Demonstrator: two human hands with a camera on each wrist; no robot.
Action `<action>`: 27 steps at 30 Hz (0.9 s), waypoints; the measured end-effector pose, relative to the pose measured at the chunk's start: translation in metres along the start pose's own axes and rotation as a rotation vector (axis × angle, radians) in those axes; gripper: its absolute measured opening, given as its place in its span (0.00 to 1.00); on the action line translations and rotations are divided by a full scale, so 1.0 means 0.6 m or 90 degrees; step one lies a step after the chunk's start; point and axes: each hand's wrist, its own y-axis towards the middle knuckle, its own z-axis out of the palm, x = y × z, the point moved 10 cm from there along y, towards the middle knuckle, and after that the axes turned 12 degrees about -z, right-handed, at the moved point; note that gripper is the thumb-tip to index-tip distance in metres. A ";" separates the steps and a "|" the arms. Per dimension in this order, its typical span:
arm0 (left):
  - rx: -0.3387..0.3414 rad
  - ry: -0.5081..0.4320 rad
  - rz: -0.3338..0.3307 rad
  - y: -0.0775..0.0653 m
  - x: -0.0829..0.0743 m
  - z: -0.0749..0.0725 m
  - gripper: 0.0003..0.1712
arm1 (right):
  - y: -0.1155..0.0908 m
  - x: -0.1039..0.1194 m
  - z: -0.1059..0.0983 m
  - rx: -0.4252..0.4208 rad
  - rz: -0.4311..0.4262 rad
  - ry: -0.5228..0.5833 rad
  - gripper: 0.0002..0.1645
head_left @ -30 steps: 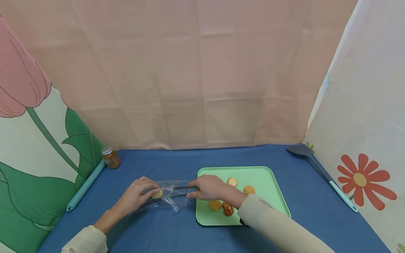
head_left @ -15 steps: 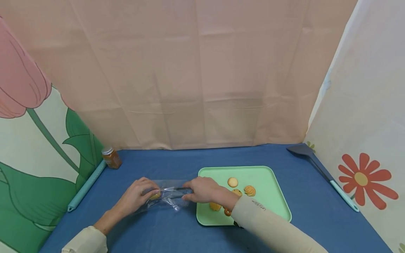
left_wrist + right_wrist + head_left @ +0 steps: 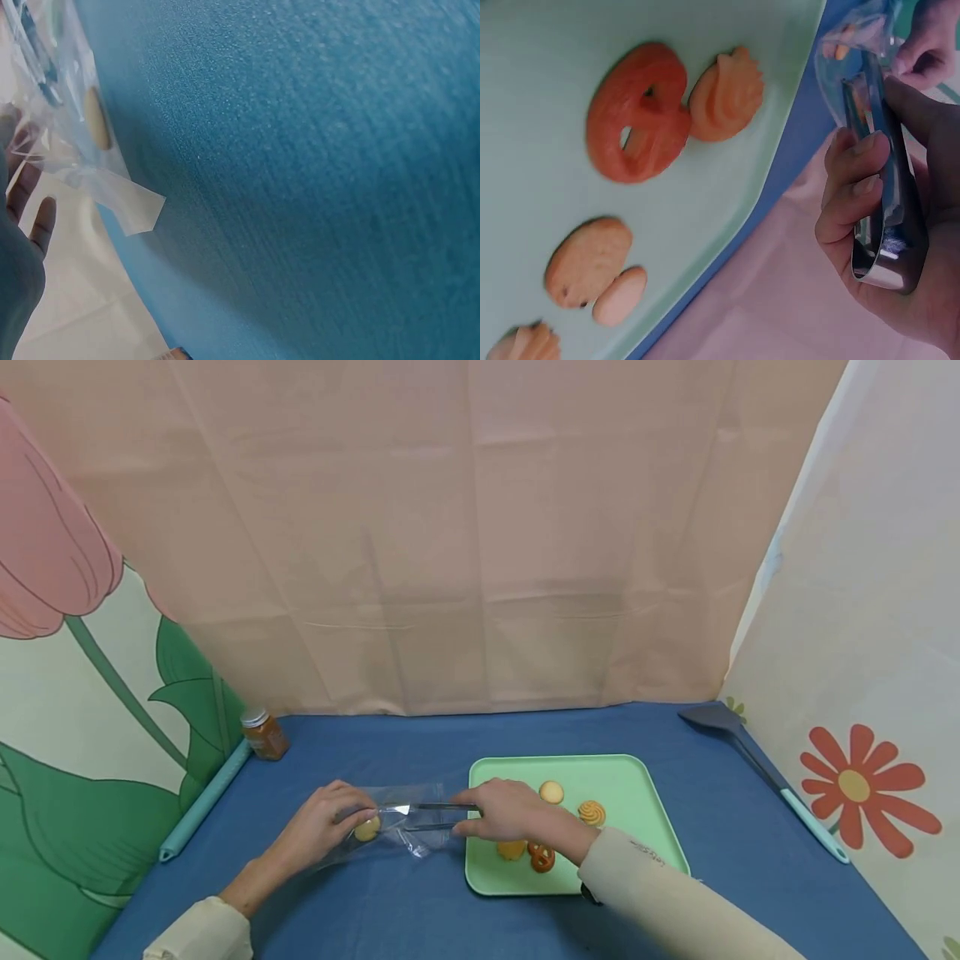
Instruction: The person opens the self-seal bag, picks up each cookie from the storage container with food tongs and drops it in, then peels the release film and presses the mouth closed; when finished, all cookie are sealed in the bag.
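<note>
In the head view my left hand (image 3: 330, 820) holds a clear plastic bag (image 3: 416, 793) by its left part. A round pale cookie (image 3: 367, 829) lies inside, close to the left fingertips. My right hand (image 3: 502, 810) grips metal tongs (image 3: 444, 807), their two arms spread and reaching into the bag's mouth; the tips stand to the right of the cookie. The right wrist view shows the tongs' bent end (image 3: 891, 262) in the palm, fingers curled around the arms. A bag flap (image 3: 139, 206) hangs over the cloth in the left wrist view.
A green tray (image 3: 615, 777) at right carries a round cookie (image 3: 551, 792), a swirl cookie (image 3: 592, 812), a pretzel (image 3: 604, 135) and others. A spatula (image 3: 765, 768) lies far right. A jar (image 3: 264, 734) and a pale blue roll (image 3: 206, 802) lie left.
My right hand moved left with the tongs, then back right; the tongs' arms are now spread and apart from the cookie, which sits slightly lower in the bag. My left hand stays put.
</note>
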 end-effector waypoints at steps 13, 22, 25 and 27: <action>0.002 -0.005 0.001 0.002 0.000 -0.003 0.06 | -0.089 -0.036 -0.038 -0.024 0.022 0.067 0.28; 0.003 0.002 -0.005 0.001 -0.001 0.001 0.05 | -0.164 -0.056 -0.070 -0.062 -0.006 0.062 0.29; 0.006 0.002 -0.013 0.002 0.000 0.001 0.04 | -0.195 -0.066 -0.079 -0.070 0.000 0.067 0.29; 0.011 0.001 -0.017 0.002 0.001 0.002 0.04 | -0.216 -0.075 -0.084 -0.076 0.013 0.067 0.30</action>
